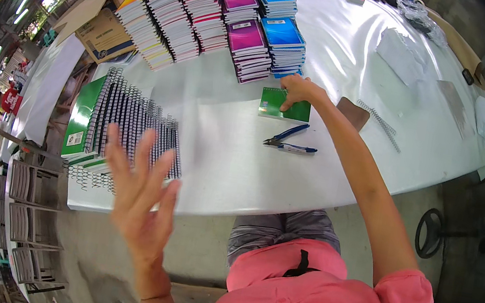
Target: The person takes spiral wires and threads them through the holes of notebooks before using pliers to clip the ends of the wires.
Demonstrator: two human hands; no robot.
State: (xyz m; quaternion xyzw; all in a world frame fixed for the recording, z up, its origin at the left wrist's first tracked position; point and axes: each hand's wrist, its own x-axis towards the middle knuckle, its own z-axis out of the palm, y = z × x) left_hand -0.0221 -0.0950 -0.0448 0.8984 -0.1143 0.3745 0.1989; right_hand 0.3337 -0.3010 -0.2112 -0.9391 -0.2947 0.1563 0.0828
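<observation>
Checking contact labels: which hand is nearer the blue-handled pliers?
Right. The right hand is just beyond the blue-handled pliers, at the green notebook; the left hand is raised, well to their left.

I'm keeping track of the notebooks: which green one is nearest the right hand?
The single notebook under the right hand, beyond the pliers; the other green ones are grouped at left.

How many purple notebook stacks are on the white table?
2: the nearer purple notebook stack, and the farther purple notebook stack behind it, left of the blue notebook stacks. More may be hidden.
</observation>
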